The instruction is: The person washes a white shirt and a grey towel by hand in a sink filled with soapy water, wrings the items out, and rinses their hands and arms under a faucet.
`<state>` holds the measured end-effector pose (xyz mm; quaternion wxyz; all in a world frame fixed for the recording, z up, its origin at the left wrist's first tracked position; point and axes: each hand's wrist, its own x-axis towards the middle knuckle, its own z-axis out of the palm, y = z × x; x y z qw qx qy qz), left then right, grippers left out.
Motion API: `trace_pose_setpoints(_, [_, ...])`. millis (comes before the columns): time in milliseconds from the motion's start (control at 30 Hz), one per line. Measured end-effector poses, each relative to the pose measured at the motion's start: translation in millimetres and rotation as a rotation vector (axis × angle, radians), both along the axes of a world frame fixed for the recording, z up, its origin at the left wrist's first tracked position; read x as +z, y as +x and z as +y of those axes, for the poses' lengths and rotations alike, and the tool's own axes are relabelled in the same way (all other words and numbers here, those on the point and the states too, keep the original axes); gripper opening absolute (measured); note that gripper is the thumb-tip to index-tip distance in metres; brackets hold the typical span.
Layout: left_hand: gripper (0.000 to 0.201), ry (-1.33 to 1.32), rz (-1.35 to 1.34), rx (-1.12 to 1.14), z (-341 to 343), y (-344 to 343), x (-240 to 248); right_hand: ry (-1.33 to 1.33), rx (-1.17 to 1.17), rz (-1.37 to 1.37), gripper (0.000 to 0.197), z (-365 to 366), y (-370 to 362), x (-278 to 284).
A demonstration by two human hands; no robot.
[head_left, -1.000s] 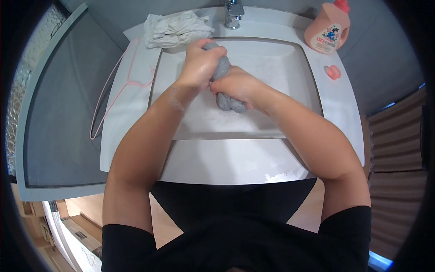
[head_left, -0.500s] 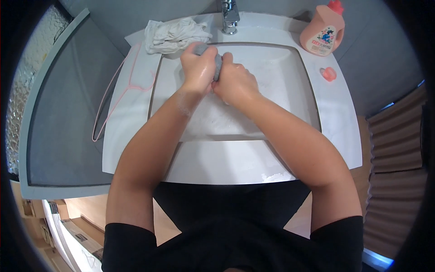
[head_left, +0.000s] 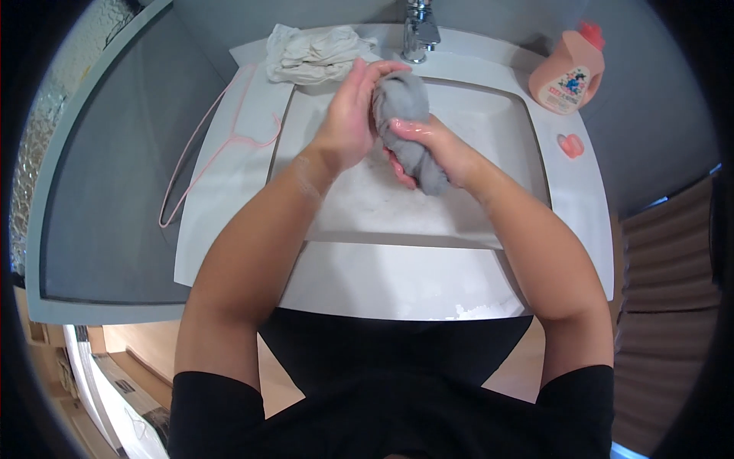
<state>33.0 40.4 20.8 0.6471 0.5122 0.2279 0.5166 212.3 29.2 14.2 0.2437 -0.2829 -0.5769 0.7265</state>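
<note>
Grey walls (head_left: 489,15) are seen behind a white countertop (head_left: 413,283), in which a rectangular white basin (head_left: 382,218) is set; clock directions are given from the middle of the basin, with twelve pointing away from the person. Toward nine o'clock, past the counter's edge, a grey framed panel (head_left: 115,176) is seen, and toward four a brown pleated curtain (head_left: 665,344) is hung. At nine, a pink hanger (head_left: 234,139) is laid on the counter, partly overhanging its edge. A crumpled white cloth (head_left: 317,55) is heaped at eleven, and a pink bottle (head_left: 567,73) with a red cap is stood upright at two. Within the basin's outline, just toward twelve, a bunched grey cloth (head_left: 403,96) is held between the hands: it is gripped by the right hand (head_left: 443,145), thumb over and fingers beneath, while the left hand (head_left: 350,122) is held open alongside, its palm contact being blurred and hard to judge. At twelve a chrome faucet (head_left: 419,34) is mounted, and at three a small pink cap-like piece (head_left: 570,146) is placed.
</note>
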Motion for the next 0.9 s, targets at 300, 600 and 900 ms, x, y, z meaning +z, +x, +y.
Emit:
trace_pose_setpoints(300, [0.092,0.080,-0.478,-0.555,-11.0,10.5,20.8,-0.724,0.641,0.797,0.092,-35.7,-27.8,3.9])
trace_pose_setpoints(600, [0.045,0.194,-0.510,-0.570,-6.2,2.5,20.8,-0.774,0.758,0.889,0.086,-30.6,-22.1,9.8])
trace_pose_setpoints(900, [0.029,-0.364,0.051,0.148,-10.1,-5.2,44.6,-0.613,0.068,0.266,0.020,-21.8,-16.6,42.0])
